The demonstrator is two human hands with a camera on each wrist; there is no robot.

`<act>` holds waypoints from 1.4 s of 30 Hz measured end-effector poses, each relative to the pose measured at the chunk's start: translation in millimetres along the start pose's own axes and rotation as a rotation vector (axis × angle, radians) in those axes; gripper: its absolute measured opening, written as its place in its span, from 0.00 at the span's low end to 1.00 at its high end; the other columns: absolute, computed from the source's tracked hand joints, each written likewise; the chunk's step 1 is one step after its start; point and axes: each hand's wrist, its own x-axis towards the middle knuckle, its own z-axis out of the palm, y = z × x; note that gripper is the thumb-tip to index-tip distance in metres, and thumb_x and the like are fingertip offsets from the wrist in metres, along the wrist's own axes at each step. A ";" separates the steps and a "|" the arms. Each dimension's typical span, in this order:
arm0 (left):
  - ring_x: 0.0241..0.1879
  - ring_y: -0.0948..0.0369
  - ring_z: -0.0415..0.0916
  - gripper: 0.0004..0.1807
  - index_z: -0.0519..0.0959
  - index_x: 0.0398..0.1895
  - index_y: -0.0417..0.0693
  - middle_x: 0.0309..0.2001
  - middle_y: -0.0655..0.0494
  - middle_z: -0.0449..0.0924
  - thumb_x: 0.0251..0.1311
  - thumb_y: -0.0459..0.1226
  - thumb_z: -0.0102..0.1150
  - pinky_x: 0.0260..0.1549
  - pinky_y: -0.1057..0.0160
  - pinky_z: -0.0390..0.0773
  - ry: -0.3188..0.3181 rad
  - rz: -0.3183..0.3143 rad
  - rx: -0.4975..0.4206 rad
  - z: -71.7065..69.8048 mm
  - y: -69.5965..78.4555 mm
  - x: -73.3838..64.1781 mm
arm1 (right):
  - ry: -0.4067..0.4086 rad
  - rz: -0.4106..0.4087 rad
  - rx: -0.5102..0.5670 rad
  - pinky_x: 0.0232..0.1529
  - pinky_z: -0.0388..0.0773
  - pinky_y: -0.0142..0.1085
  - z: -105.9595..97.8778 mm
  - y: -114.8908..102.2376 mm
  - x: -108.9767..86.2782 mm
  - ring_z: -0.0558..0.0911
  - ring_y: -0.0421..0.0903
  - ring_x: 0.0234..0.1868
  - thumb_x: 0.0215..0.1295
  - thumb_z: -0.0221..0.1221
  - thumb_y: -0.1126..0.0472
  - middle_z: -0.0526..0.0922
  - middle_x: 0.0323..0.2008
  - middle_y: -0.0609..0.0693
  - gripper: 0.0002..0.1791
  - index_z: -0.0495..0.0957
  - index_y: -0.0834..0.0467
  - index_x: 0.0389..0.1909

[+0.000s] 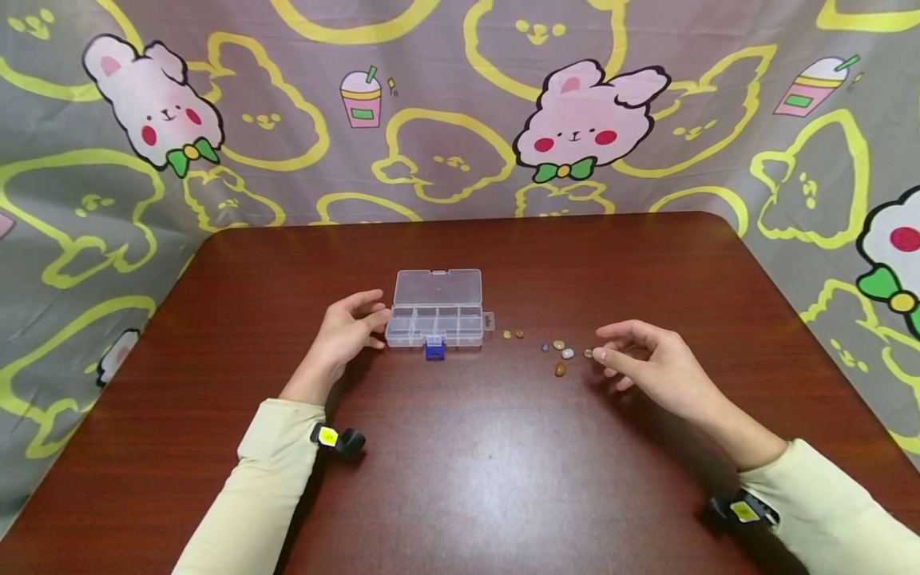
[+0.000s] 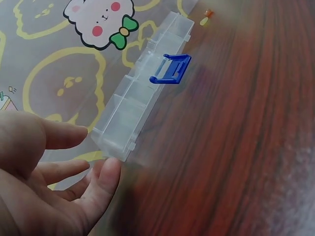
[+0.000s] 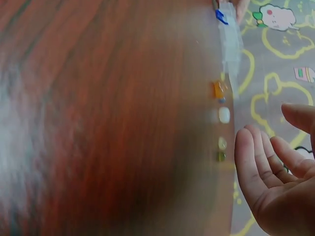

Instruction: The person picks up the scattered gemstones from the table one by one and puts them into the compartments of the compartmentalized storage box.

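Observation:
A clear plastic compartment box (image 1: 434, 339) lies on the table with its lid (image 1: 439, 287) raised at the back and a blue latch (image 1: 434, 351) at the front. My left hand (image 1: 350, 329) is at the box's left end, fingers loosely bent; in the left wrist view its thumb and fingers lie close about that end, and I cannot tell how firmly they touch. Small polished stones lie to the right of the box, among them a brown stone (image 1: 560, 369), a white stone (image 1: 568, 353) and a greenish stone (image 1: 588, 353). Just right of these my right hand (image 1: 650, 357) hovers, fingers relaxed, holding nothing.
Nearer the box's hanging tab (image 1: 489, 321) are a yellow stone (image 1: 507, 335) and an orange-brown stone (image 1: 520, 334). The dark wooden table (image 1: 460, 463) reaches back to a patterned cloth (image 1: 446, 104) that hangs behind it and at both sides.

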 end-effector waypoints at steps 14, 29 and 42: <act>0.30 0.65 0.75 0.27 0.68 0.68 0.29 0.56 0.31 0.73 0.65 0.24 0.56 0.21 0.69 0.80 -0.028 0.040 0.043 5.8 -0.7 0.8 | -0.084 -0.019 -0.007 0.25 0.85 0.42 20.1 2.0 2.2 0.84 0.52 0.27 0.64 0.66 0.67 0.84 0.32 0.62 0.16 0.78 0.68 0.50; 0.33 0.62 0.78 0.28 0.68 0.69 0.32 0.57 0.31 0.74 0.66 0.24 0.56 0.25 0.66 0.82 -0.049 0.056 0.073 7.0 -3.8 0.4 | -0.112 -0.047 -0.115 0.21 0.82 0.37 26.4 5.6 7.3 0.80 0.50 0.22 0.63 0.68 0.65 0.82 0.28 0.53 0.13 0.82 0.61 0.48; 0.29 0.64 0.77 0.27 0.70 0.67 0.31 0.56 0.29 0.76 0.64 0.21 0.55 0.23 0.68 0.82 -0.030 0.092 0.058 7.9 -6.4 -2.7 | -0.116 -0.114 -0.257 0.16 0.78 0.35 32.6 9.0 12.8 0.75 0.42 0.17 0.61 0.68 0.68 0.79 0.25 0.47 0.12 0.84 0.58 0.45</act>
